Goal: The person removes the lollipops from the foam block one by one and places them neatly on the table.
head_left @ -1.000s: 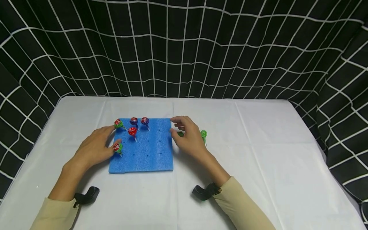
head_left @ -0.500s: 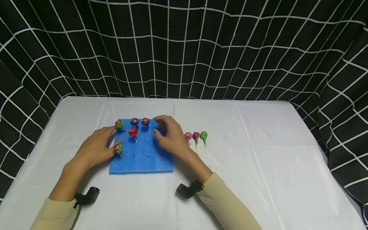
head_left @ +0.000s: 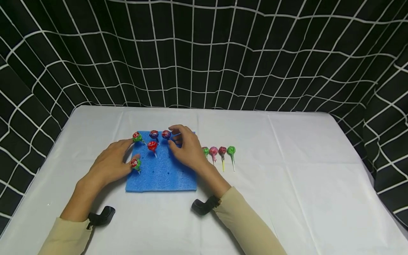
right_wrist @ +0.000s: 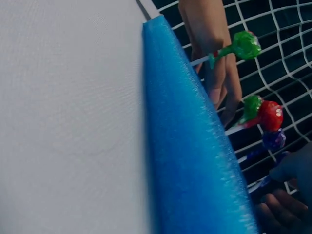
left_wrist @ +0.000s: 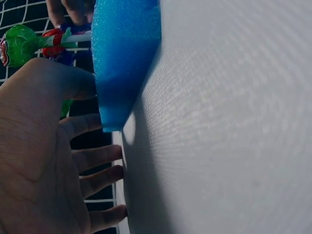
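Observation:
A blue foam board point(head_left: 160, 180) lies on the table with several wrapped lollipops stuck in it. My left hand point(head_left: 109, 161) rests at its left edge, thumb against the foam beside a red-and-green lollipop point(head_left: 135, 164), other fingers stretched toward the cloth in the left wrist view. Another red-and-green lollipop point(head_left: 137, 137) stands at the back left corner. My right hand point(head_left: 188, 147) hovers over the board's right part, thumb and forefinger apart, close beside a purple lollipop point(head_left: 166, 134). A second purple lollipop point(head_left: 154, 134) and a red lollipop point(head_left: 152, 146) stand further left.
Right of the board, a row of loose lollipops lies on the white cloth point(head_left: 287, 184): a green one partly behind my right hand, a pink one point(head_left: 213, 151), a dark red one point(head_left: 222, 151) and a green one point(head_left: 231, 150). Netted black curtain point(head_left: 204, 53) hangs behind.
My right hand has moved left from the loose row to the purple lollipop on the board, uncovering the loose lollipops. My left hand has stayed at the board's edge. The head view has shifted slightly.

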The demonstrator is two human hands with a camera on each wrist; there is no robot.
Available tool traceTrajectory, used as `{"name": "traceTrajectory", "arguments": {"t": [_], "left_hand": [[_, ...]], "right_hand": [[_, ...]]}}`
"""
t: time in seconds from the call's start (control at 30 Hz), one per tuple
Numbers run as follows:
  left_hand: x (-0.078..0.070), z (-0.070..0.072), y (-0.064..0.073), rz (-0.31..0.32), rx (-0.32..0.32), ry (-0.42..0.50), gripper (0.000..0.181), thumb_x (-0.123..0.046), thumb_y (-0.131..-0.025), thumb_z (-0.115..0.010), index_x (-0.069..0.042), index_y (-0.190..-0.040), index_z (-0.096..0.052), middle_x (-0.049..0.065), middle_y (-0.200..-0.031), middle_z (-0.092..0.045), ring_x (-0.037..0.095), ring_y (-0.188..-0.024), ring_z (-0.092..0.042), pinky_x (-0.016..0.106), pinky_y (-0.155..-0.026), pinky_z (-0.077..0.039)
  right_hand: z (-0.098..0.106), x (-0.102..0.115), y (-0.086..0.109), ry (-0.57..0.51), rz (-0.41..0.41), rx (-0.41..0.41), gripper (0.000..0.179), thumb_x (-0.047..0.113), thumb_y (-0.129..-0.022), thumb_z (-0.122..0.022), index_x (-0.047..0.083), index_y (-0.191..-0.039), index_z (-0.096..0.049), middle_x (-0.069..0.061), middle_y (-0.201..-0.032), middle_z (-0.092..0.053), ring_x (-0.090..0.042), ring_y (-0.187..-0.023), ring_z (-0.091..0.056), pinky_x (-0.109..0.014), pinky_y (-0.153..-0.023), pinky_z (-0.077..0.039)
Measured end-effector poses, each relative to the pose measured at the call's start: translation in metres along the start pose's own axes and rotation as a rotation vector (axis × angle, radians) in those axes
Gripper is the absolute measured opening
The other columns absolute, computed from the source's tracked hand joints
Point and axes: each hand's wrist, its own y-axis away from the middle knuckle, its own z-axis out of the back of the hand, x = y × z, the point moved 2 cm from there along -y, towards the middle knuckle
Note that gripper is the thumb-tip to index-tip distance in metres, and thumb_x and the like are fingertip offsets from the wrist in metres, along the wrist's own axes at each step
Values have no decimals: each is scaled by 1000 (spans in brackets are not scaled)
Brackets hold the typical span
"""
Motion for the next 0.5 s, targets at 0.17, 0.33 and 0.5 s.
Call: {"name": "traceTrajectory", "arguments": {"t": [0.17, 0.33, 0.5], "left_hand": [[-1, -1, 0, -8, 10, -12, 68, -37, -105, -58, 0, -160, -41, 28, -163, -44, 52, -153, -37, 72, -124, -30], [-1, 0, -1, -15, 14, -10, 69, -39, -105, -57, -1, -160, -41, 29, -163, -44, 52, -153, -37, 72, -124, -30], [-1, 2, -1, 2, 23, -8, 69, -38, -105, -58, -1, -161, -40, 29, -164, -42, 52, -154, -36, 72, -124, -29]], "right_hand": [[-2, -4, 0, -17, -2, 12, 39, 3, -97, -70, 1, -135, -63, -21, -123, -71, -30, -105, -75, -39, -95, -65], [-2, -3, -2, 5, 35, 21, 40, 3, -98, -70, 2, -137, -61, -19, -116, -72, -27, -99, -75, -38, -92, -64], [-5, -1, -3, 32, 66, 31, 36, 2, -99, -67, 3, -135, -61, -17, -108, -74, -26, -96, -75, -39, -92, -64]]}}
